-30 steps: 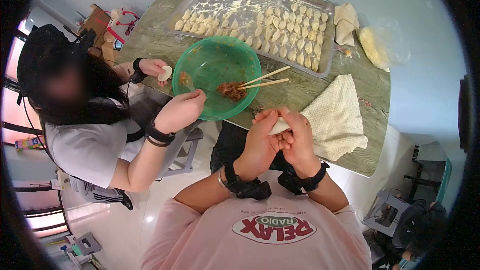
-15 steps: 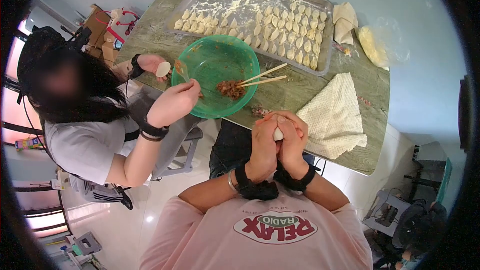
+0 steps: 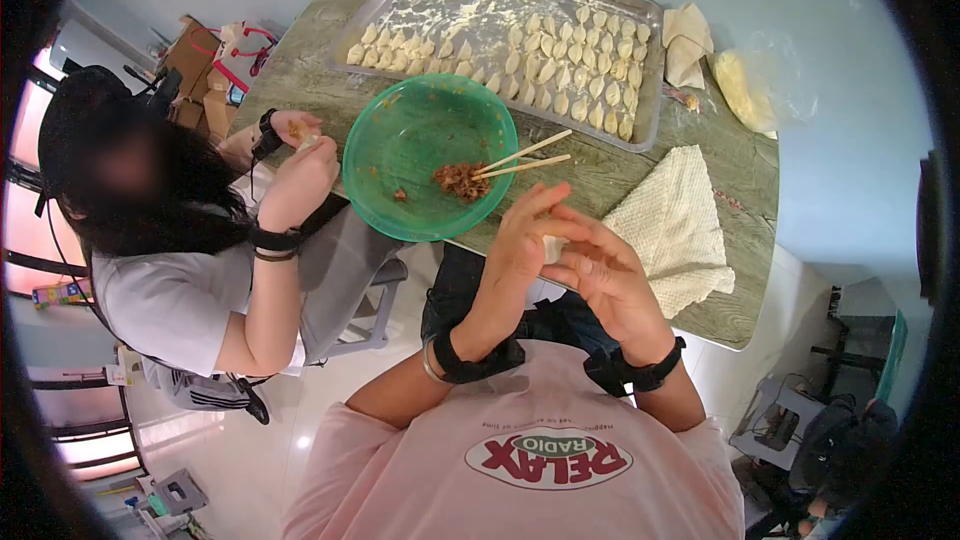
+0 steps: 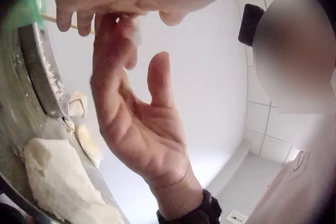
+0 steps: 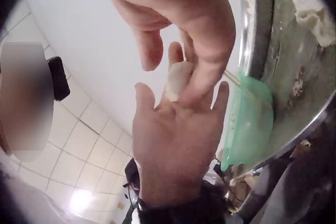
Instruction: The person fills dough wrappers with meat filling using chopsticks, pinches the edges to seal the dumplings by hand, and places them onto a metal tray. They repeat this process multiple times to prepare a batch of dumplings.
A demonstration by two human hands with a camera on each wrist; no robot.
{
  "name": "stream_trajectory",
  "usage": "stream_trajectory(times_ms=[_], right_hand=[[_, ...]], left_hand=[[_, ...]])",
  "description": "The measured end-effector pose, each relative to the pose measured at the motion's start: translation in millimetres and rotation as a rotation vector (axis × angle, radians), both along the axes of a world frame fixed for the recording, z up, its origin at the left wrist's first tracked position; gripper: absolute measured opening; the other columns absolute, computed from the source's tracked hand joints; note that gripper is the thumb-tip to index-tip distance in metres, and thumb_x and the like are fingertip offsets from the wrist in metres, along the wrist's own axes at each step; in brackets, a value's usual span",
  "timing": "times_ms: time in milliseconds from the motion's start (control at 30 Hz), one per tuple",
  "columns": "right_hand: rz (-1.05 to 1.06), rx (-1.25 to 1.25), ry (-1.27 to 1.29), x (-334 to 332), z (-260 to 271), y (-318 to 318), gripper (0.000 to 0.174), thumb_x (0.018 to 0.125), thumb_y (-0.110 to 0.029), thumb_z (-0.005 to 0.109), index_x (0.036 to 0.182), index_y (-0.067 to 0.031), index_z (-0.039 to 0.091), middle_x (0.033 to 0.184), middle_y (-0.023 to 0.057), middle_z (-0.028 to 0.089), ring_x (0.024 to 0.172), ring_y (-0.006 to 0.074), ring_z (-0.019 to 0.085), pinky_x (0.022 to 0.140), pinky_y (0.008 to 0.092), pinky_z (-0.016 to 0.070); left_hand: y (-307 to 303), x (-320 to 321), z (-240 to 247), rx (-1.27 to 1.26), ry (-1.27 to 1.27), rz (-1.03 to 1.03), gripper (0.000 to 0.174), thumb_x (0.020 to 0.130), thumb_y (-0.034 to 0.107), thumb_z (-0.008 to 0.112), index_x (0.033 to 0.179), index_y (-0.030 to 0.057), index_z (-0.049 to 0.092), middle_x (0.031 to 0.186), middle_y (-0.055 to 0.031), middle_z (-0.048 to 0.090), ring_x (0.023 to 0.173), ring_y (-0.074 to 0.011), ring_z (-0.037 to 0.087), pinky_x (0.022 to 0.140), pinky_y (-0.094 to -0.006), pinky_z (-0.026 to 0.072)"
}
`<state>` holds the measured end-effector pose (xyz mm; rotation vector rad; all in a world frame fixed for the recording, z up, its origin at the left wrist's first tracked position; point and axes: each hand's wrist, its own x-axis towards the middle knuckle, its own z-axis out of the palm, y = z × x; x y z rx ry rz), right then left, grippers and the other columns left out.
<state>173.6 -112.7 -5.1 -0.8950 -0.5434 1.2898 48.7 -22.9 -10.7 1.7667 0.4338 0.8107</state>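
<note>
A small white dumpling [image 3: 552, 249] lies between my two hands, past the table's near edge. In the right wrist view the dumpling [image 5: 178, 79] rests on the fingers of my left hand [image 5: 170, 145], whose palm and fingers are spread. My right hand [image 5: 181, 3] reaches over from above, fingers extended against the dumpling and thumb apart from it. The head view has my left hand [image 3: 510, 265] and right hand [image 3: 615, 290] angled together, fingers overlapping. The left wrist view largely hides the dumpling behind fingers.
A green bowl [image 3: 400, 140] holds filling [image 3: 460, 180] and chopsticks [image 3: 525, 168]. Behind it is a metal tray [image 3: 655, 105] with rows of dumplings. A cream cloth [image 3: 675, 230] lies right, a plastic bag [image 3: 745, 90] beyond. Another person [image 3: 170, 280] works at the left.
My fingers have loosened and spread from their close cupping around the dumpling, and my right hand has shifted outward. The other person's hand has moved from the bowl to their wrapper.
</note>
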Motion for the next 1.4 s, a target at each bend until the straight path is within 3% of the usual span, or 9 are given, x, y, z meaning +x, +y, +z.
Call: stream_trajectory(times_ms=[67, 167, 333, 433, 500, 600, 900, 1233, 1400], right_hand=[[0.201, 0.043, 0.229, 7, 0, -3, 0.047, 0.084, -0.013, 0.062, 0.125, 0.0015, 0.045, 0.119, 0.0139, 0.053, 0.101, 0.0227, 0.058, 0.085, 0.0321, 0.049], [0.102, 0.008, 0.229, 4, -13, -6, 0.037, 0.081, -0.005, 0.063, 0.116, 0.0039, 0.053, 0.104, 0.013, 0.061, 0.086, 0.0213, 0.064, 0.077, 0.0306, 0.0536], [0.014, -0.014, 0.2, -5, -1, -7, 0.031, 0.08, -0.002, 0.063, 0.109, 0.0056, 0.056, 0.099, 0.014, 0.063, 0.085, 0.0208, 0.064, 0.076, 0.0302, 0.0543], [-0.113, 0.0, 0.115, -9, 3, -7, 0.029, 0.081, -0.002, 0.063, 0.108, 0.0057, 0.056, 0.101, 0.015, 0.062, 0.086, 0.0208, 0.064, 0.076, 0.03, 0.054], [-0.181, 0.015, 0.072, -11, 6, -7, 0.028, 0.081, -0.003, 0.062, 0.107, 0.0056, 0.056, 0.102, 0.0152, 0.062, 0.087, 0.0206, 0.064, 0.077, 0.0299, 0.0538], [-0.233, 0.018, 0.011, -13, 8, -7, 0.027, 0.081, -0.002, 0.063, 0.106, 0.0053, 0.057, 0.104, 0.0147, 0.062, 0.089, 0.0195, 0.063, 0.079, 0.0293, 0.0525], [-0.228, 0.02, -0.134, -19, 5, -7, 0.027, 0.08, 0.0, 0.064, 0.105, 0.0044, 0.057, 0.105, 0.0117, 0.061, 0.091, 0.0172, 0.061, 0.08, 0.0271, 0.0504], [-0.146, -0.04, -0.191, -13, 7, -5, 0.03, 0.078, 0.003, 0.065, 0.107, 0.0033, 0.058, 0.105, 0.0095, 0.061, 0.091, 0.0148, 0.06, 0.08, 0.026, 0.0496], [-0.131, -0.056, -0.276, 11, 25, 0, 0.027, 0.078, 0.004, 0.064, 0.104, 0.0039, 0.058, 0.096, 0.0102, 0.063, 0.081, 0.0167, 0.063, 0.076, 0.0273, 0.0523]], left_hand=[[1, -3, 1, -0.004, 0.004, -0.048, 0.063, 0.094, 0.052, 0.023, 0.115, 0.002, 0.054, 0.135, -0.0175, 0.039, 0.13, -0.0301, 0.028, 0.106, -0.0396, 0.02], [-1, -1, 5, -0.062, 0.003, -0.111, 0.069, 0.09, 0.058, 0.029, 0.125, 0.0003, 0.046, 0.137, -0.0185, 0.036, 0.132, -0.0301, 0.025, 0.107, -0.0406, 0.0178], [-6, -2, 10, -0.306, -0.122, -0.151, 0.079, 0.086, 0.06, 0.041, 0.134, -0.001, 0.034, 0.141, -0.0186, 0.03, 0.133, -0.0254, 0.024, 0.108, -0.0398, 0.0182], [-6, -10, 5, -0.333, -0.19, -0.086, 0.06, 0.087, 0.039, 0.055, 0.129, -0.0011, 0.04, 0.133, -0.0173, 0.04, 0.122, -0.0245, 0.041, 0.101, -0.0375, 0.0321], [-9, -15, -3, -0.473, -0.153, 0.053, 0.033, 0.083, 0.013, 0.064, 0.111, 0.0007, 0.055, 0.113, -0.0114, 0.054, 0.104, -0.0181, 0.054, 0.089, -0.0288, 0.0422], [-10, -12, -2, -0.303, -0.141, 0.151, 0.015, 0.081, 0.006, 0.063, 0.095, 0.0003, 0.06, 0.093, -0.008, 0.058, 0.084, -0.0146, 0.058, 0.075, -0.0254, 0.0469], [-8, -12, -5, -0.102, -0.064, 0.195, 0.007, 0.083, 0.001, 0.059, 0.09, -0.0006, 0.057, 0.091, -0.0074, 0.055, 0.074, -0.0127, 0.059, 0.066, -0.0233, 0.0475], [-4, -15, 8, 0.039, 0.094, 0.182, 0.012, 0.079, 0.006, 0.061, 0.089, -0.0001, 0.058, 0.094, -0.0101, 0.058, 0.083, -0.0201, 0.059, 0.075, -0.0294, 0.0457], [-8, -15, 6, -0.301, -0.128, 0.101, 0.032, 0.089, 0.019, 0.053, 0.114, -0.0005, 0.048, 0.105, -0.0118, 0.058, 0.096, -0.0199, 0.057, 0.085, -0.0303, 0.0438]])
